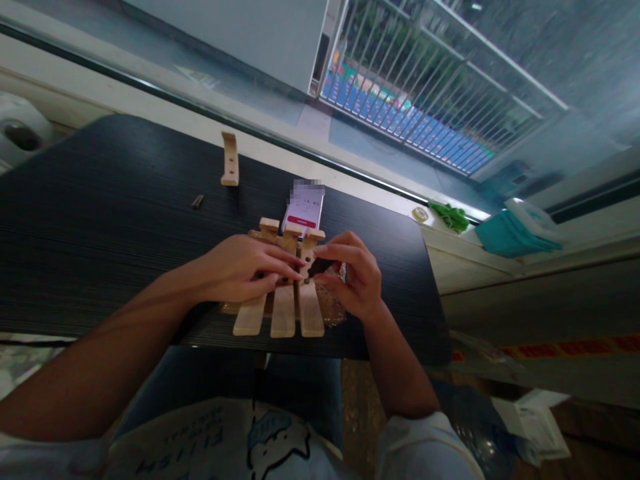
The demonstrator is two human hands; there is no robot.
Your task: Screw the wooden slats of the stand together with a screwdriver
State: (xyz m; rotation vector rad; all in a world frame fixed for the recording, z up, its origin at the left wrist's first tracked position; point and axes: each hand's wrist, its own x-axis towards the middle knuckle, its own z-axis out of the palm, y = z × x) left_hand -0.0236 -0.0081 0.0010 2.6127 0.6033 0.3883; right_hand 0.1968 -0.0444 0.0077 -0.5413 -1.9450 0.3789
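Note:
Three light wooden hook pieces (283,313) lie side by side across a wooden bar near the table's front edge. My left hand (245,267) rests flat over them, its fingers stretched to the right-hand piece. In my right hand (353,270) a small dark object (321,267) is pinched between thumb and fingers, its tip at the holes of the right-hand piece; its exact kind is unclear. Clear bubble wrap (333,307) lies partly under the wood, beside my right hand. A phone (303,203) with a lit screen is just behind the hooks.
Another wooden hook piece (231,160) stands at the back of the dark table (125,213). Small metal screws (197,201) lie left of it. On the sill at right are a tape roll (419,214), a green cloth (450,216) and a teal packet (515,233).

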